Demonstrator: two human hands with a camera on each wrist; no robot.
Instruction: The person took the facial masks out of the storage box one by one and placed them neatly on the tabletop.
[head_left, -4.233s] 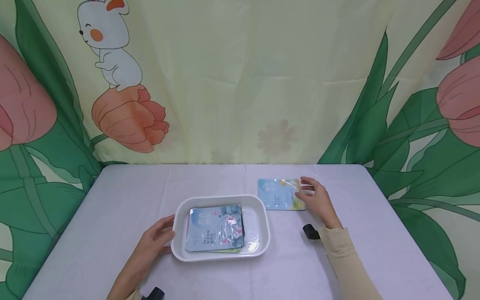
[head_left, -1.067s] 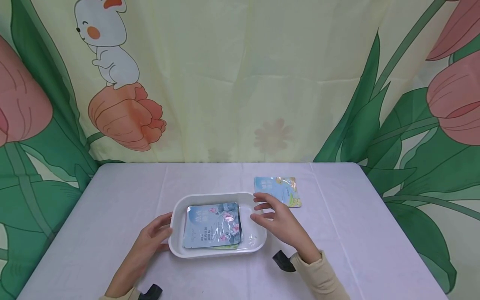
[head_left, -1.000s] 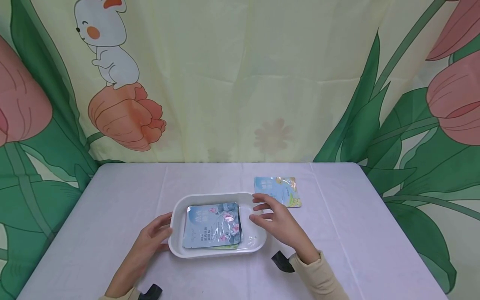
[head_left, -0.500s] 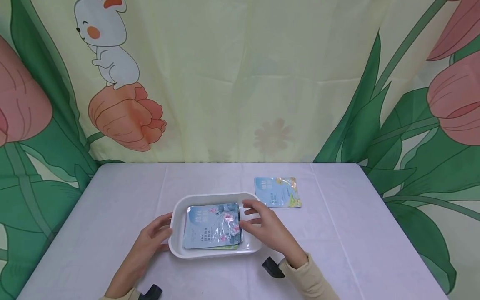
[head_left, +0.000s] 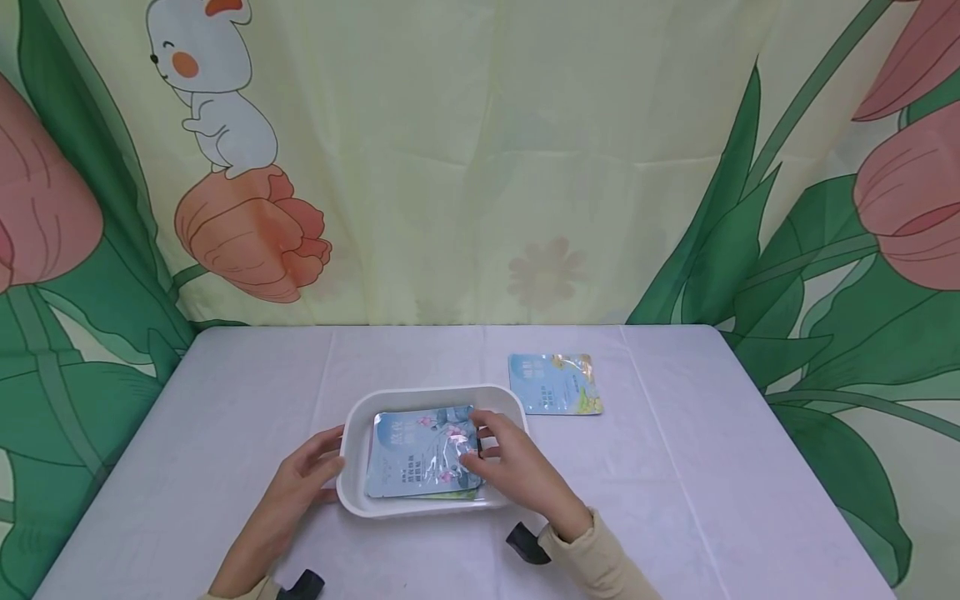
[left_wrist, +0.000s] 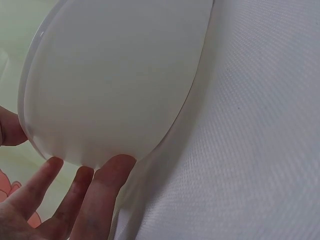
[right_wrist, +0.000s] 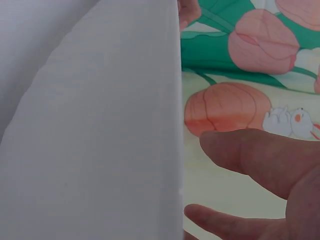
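A white plastic tray [head_left: 502,401] sits on the table, holding a small stack of flat foil sheet-mask sachets. The top sachet [head_left: 420,458] is blue with pink flowers, and a green-edged one [head_left: 457,495] peeks out beneath it. My left hand [head_left: 303,475] rests its fingertips against the outer left end of the tray. Over the tray's right side reaches my right hand [head_left: 517,465], thumb and fingers spread at the top sachet's right edge. In the right wrist view its thumb [right_wrist: 230,150] shows above the tray rim, apart from the finger below.
Another blue sachet [head_left: 555,383] with yellow and green print lies flat on the white cloth behind the tray's right corner. The table [head_left: 255,375] ends at a printed curtain [head_left: 480,167]. Black wrist-camera mounts [head_left: 527,543] stick out below both wrists.
My right hand has come from the loose sachet at the back right, moving left and down over the tray to the stack's right edge. The left hand stays at the tray.
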